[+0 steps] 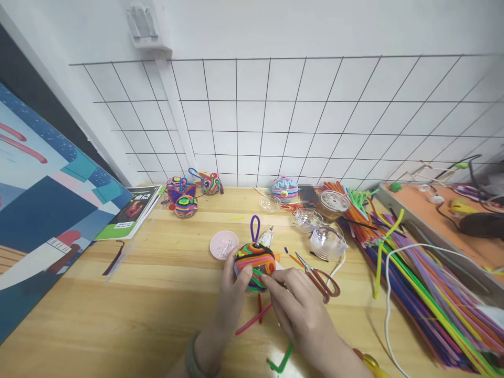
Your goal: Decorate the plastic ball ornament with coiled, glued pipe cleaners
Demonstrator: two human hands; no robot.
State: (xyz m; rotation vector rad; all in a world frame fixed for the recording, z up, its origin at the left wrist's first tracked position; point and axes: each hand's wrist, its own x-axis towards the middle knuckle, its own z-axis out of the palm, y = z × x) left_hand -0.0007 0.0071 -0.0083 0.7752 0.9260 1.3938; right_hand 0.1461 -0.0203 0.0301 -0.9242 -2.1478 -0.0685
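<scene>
A round ball covered in coiled, many-coloured pipe cleaners (255,253) sits in my left hand (231,286), whose fingers and thumb grip its left side. From its top rises a purple pipe-cleaner loop (255,227). My right hand (301,304) is closed, its fingertips pinched against the ball's lower right front; what they hold is hidden. Just behind the ball, a white patterned tool with a brown tip (267,236) is partly covered. Red-handled scissors (329,285) lie right of my right hand. Pink and red pipe-cleaner pieces (248,324) and a bent green pipe cleaner (281,363) lie below.
A pink dish of small beads (214,247) stands left of the ball. Finished-looking balls (186,206) and a blue-pink ball (285,190) sit at the back. Clear plastic shells (326,241), a pipe-cleaner bundle (429,299) and a white cable (388,294) occupy the right.
</scene>
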